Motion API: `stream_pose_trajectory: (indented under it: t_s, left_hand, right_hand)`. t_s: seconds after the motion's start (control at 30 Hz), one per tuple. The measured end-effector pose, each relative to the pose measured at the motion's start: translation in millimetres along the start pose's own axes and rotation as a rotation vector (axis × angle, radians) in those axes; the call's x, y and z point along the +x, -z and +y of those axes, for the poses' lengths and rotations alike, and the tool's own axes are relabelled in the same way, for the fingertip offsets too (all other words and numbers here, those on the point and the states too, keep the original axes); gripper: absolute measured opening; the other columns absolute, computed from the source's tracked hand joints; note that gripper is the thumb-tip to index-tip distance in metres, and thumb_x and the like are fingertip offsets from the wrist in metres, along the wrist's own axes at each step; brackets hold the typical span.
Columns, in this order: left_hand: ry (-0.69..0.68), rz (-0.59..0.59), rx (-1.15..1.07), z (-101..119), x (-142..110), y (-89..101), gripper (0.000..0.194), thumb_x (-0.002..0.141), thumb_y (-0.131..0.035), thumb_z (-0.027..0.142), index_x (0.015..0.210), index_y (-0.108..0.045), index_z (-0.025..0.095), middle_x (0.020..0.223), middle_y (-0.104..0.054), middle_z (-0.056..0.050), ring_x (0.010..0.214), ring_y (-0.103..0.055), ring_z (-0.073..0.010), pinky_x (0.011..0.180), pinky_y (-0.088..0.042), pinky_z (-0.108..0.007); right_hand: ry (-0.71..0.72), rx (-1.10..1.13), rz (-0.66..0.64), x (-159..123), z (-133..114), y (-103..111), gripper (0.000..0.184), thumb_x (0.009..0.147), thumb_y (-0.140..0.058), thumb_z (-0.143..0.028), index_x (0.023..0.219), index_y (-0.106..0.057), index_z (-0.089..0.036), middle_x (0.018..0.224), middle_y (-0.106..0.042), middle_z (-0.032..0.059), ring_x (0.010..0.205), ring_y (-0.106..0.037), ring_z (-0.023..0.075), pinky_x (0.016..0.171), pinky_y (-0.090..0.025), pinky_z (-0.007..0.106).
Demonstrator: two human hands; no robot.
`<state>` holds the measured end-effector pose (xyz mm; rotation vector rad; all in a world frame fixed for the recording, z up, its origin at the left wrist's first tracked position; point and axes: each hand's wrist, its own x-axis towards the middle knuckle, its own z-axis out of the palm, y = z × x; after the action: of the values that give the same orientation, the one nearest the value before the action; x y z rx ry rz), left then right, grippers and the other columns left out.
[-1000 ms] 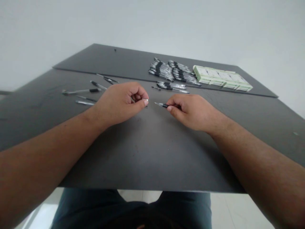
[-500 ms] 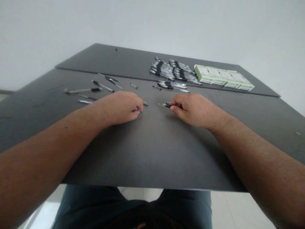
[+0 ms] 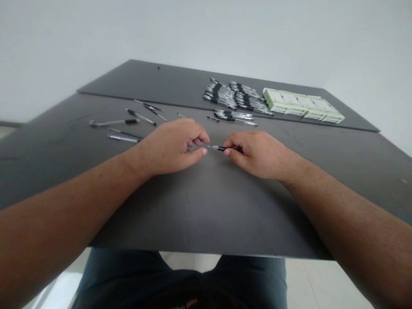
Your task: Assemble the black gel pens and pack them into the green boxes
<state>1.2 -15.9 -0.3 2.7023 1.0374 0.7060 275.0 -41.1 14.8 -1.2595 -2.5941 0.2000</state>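
Note:
My right hand (image 3: 254,152) pinches a pen by its black grip (image 3: 220,148), with the bare tip pointing left. Most of this pen is hidden in the fingers. Close to the tip, my left hand (image 3: 180,146) is open, thumb and fingers apart, not clearly touching the pen. A speck of something pale shows in the left palm, too small to make out. Beyond the left wrist lie loose pen parts: a clear barrel (image 3: 122,138), a barrel with a black grip (image 3: 141,116) and several thin refills.
Rows of pens (image 3: 219,93) with black grips lie at the back, beside green and white boxes (image 3: 301,104). A smaller group of pens (image 3: 234,115) is nearer, next to a short dark piece (image 3: 213,118). The grey table (image 3: 209,214) has a seam across it.
My left hand has moved right and its fingers have opened near the pen tip. My right hand has come slightly left and nearer, still gripping the pen.

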Motion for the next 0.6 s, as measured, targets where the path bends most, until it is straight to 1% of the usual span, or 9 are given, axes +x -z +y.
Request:
stream_pose_trajectory:
  t_s: [0.13,0.37,0.5,0.6]
  left_hand:
    - [0.002,-0.043,-0.022,6.5,-0.8,-4.3,0.025,0.094,-0.064,0.039,0.107,-0.079,0.022,0.092,-0.076,-0.005,0.084,-0.070,-0.0219,0.085,-0.056,-0.035]
    - [-0.012,-0.051,-0.003,9.0,1.7,-5.4,0.022,0.096,-0.060,0.036,0.095,-0.077,0.022,0.083,-0.073,-0.004,0.081,-0.069,-0.0226,0.081,-0.052,-0.035]
    - [-0.004,-0.041,-0.013,8.7,1.2,-7.2,0.020,0.097,-0.061,0.035,0.095,-0.077,0.022,0.085,-0.075,-0.004,0.083,-0.070,-0.0224,0.081,-0.052,-0.035]
    - [-0.012,-0.025,-0.052,8.2,-0.8,-9.2,0.019,0.097,-0.064,0.033,0.102,-0.078,0.022,0.092,-0.078,-0.004,0.085,-0.072,-0.0216,0.083,-0.054,-0.034]
  right_hand:
    - [0.018,0.032,0.002,-0.5,-3.6,-1.4,0.026,0.103,-0.059,-0.029,0.111,-0.081,-0.017,0.091,-0.080,0.0065,0.078,-0.066,0.0202,0.075,-0.043,0.031]
    - [0.030,0.067,-0.018,-0.2,-7.2,-2.9,0.023,0.103,-0.060,-0.028,0.109,-0.080,-0.018,0.091,-0.080,0.0059,0.078,-0.066,0.0199,0.074,-0.043,0.031]
    - [0.037,0.068,-0.020,-0.1,-6.9,-3.4,0.023,0.103,-0.060,-0.028,0.110,-0.080,-0.019,0.093,-0.081,0.0063,0.079,-0.067,0.0200,0.075,-0.044,0.031]
    - [0.044,0.076,-0.006,-0.5,-6.2,-3.3,0.022,0.103,-0.060,-0.028,0.110,-0.080,-0.020,0.094,-0.082,0.0063,0.080,-0.068,0.0202,0.075,-0.044,0.030]
